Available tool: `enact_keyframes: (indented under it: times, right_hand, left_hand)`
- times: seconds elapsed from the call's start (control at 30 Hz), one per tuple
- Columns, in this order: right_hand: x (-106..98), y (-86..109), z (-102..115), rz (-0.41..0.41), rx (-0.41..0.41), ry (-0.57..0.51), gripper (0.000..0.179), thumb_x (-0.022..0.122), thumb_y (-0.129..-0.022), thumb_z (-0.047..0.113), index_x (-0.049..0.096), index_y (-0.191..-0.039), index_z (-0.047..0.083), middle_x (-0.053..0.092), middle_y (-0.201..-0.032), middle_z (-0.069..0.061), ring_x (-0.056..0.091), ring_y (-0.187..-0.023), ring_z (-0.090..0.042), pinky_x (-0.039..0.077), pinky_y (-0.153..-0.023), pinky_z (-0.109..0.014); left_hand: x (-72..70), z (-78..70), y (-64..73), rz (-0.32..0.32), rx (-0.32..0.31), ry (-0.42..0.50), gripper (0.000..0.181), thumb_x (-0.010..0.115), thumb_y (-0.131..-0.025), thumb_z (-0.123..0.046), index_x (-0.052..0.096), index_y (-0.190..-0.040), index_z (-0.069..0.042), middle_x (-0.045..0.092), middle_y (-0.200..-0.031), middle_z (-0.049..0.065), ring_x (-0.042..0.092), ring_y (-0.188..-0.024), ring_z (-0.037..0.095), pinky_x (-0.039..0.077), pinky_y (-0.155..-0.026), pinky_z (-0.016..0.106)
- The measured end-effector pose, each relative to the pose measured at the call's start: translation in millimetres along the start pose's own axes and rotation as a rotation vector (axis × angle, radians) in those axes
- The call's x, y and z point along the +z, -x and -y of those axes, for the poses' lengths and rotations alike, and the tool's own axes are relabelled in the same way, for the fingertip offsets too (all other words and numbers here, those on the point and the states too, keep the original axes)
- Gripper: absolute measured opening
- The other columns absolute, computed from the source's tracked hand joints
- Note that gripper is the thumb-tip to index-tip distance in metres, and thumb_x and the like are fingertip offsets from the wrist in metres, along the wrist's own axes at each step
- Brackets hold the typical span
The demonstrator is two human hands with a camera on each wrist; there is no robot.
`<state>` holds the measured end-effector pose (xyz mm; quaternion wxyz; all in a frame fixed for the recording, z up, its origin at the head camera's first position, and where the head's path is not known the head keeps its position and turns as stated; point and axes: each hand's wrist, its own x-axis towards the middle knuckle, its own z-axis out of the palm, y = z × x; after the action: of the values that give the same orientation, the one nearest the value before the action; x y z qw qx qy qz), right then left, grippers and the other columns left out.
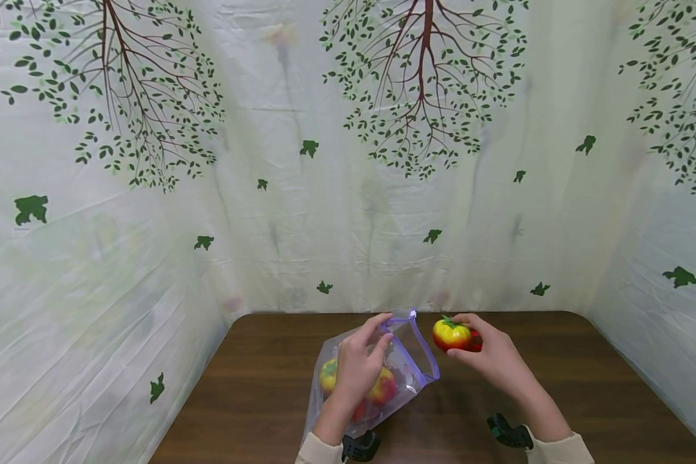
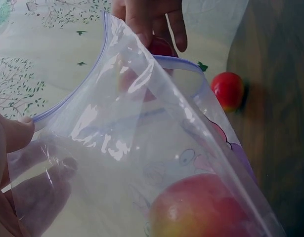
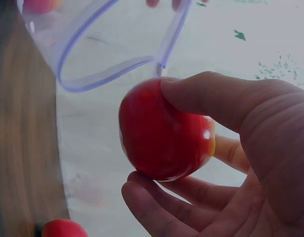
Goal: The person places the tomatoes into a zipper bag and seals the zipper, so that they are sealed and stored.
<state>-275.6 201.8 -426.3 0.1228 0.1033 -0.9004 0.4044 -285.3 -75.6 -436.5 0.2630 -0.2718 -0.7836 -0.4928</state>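
Note:
A clear zip bag (image 1: 403, 361) with a purple rim (image 2: 67, 101) lies tilted over the table, its mouth gaping to the right. My left hand (image 1: 359, 364) pinches that rim between thumb and fingers. Inside the bag are red and yellow tomatoes (image 2: 196, 210), partly covered by the hand in the head view. Just right of the mouth, my right hand (image 1: 493, 354) grips a shiny red and yellow tomato (image 3: 159, 131) with a green leafy top, outside the bag. Another red tomato (image 2: 227, 91) rests on the table, mostly hidden behind the right hand in the head view.
The brown wooden table (image 1: 255, 380) ends at a far edge against a pale cloth backdrop (image 1: 377, 258) printed with trees and leaves. Dark wrist devices (image 1: 509, 433) sit on both wrists.

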Motion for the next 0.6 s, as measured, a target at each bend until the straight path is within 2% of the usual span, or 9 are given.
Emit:
enact_keyframes:
  times: [0.6]
  right_hand:
    - [-4,7.4,20,0.006,-0.058,-0.071,0.057,0.085,-0.082,0.035,0.06,-0.131,0.025,0.06,-0.128,-0.006,0.065,-0.107,-0.029,0.057,-0.086,-0.045]
  left_hand:
    - [-1.2,-0.1,-0.2,-0.012,0.014,-0.004,0.036,0.068,-0.098,-0.02,0.062,-0.133,-0.028,0.071,-0.121,-0.002,0.071,-0.102,0.015,0.057,-0.084,0.034]
